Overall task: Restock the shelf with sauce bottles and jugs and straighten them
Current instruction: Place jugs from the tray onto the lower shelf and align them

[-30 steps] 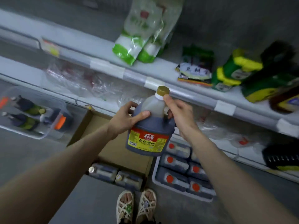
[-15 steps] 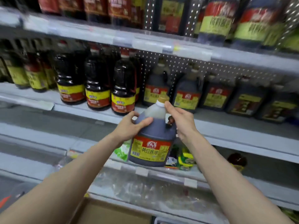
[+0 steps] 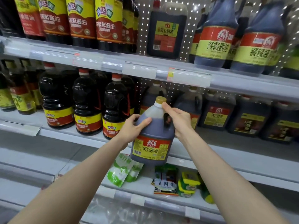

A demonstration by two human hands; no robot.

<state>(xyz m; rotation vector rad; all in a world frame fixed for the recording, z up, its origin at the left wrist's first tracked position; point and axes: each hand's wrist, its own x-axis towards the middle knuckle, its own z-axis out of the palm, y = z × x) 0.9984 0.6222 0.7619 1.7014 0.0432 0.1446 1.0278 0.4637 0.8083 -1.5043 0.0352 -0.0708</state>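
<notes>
Most of the jug [image 3: 153,132] handle hides under the right hand [image 3: 179,122].

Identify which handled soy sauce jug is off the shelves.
The gold-capped jug, held up by the left hand on its shoulder and the right hand at its handle; the other jugs stand on the shelves.

Bare left hand [image 3: 129,131], right hand [image 3: 179,120]

Reaching forward and upward with both bare forearms. Cupping the jug [image 3: 151,147] at its shoulder with the left grip [image 3: 131,128], thumb laid across the front. Clasping its handle with the right grip [image 3: 178,121], one fingertip raised to its neck.
</notes>
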